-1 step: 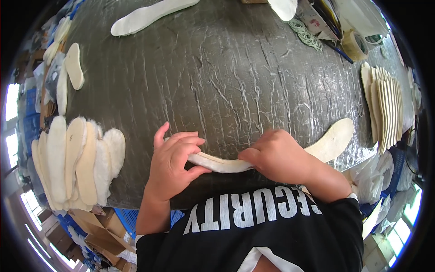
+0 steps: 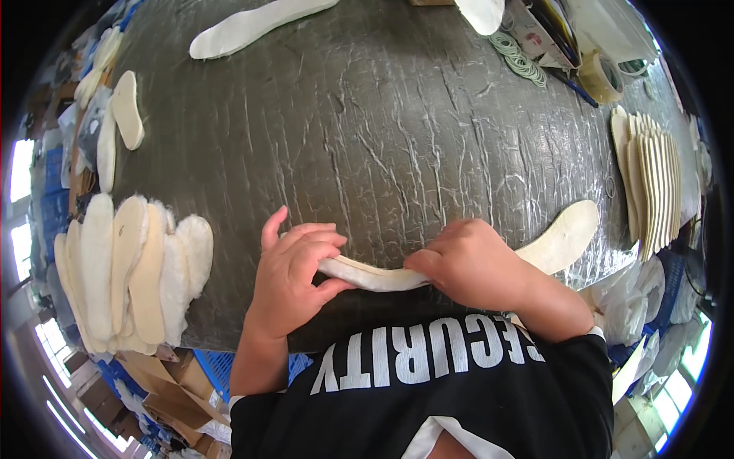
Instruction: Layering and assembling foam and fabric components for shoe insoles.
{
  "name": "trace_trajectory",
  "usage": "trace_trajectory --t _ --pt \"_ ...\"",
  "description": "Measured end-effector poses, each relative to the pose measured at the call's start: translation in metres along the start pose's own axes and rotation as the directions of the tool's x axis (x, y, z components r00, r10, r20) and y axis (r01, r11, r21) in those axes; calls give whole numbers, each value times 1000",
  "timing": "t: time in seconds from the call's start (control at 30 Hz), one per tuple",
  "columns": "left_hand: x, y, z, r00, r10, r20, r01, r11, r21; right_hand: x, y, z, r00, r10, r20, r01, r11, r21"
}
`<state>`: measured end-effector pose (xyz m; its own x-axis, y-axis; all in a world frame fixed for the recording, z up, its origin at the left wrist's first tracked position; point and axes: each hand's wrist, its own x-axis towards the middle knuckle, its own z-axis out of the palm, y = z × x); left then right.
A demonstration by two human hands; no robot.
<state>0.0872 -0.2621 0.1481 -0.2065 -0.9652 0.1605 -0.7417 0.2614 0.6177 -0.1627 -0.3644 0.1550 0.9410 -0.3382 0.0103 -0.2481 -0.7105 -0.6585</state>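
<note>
Between my two hands an insole (image 2: 373, 277) with a white fluffy side and a cream side is held on edge, bowed downward in the middle. My left hand (image 2: 294, 269) pinches its left end between thumb and fingers, with the little finger raised. At the other end my right hand (image 2: 472, 264) is closed round it, and the fingers cover that end. A flat cream insole (image 2: 564, 239) lies on the table just beyond my right forearm, which partly hides it.
A pile of fleecy insoles (image 2: 141, 268) lies at the left, and a row of cream insoles (image 2: 650, 183) stands at the right. Far off are another white insole (image 2: 260, 29), a tape roll (image 2: 600, 80) and rubber bands (image 2: 518, 60). Cardboard boxes (image 2: 172, 398) sit below the table edge.
</note>
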Motion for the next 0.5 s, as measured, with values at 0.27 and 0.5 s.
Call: trace_trajectory --t 0.27,0.5 --pt "-10 1 6 999 -31 -11 31 999 -10 9 -16 0 999 44 -7 -44 977 -207" --pt "-9 15 13 995 -17 -98 11 998 -62 23 -18 20 994 -19 -103 -7 970 -245"
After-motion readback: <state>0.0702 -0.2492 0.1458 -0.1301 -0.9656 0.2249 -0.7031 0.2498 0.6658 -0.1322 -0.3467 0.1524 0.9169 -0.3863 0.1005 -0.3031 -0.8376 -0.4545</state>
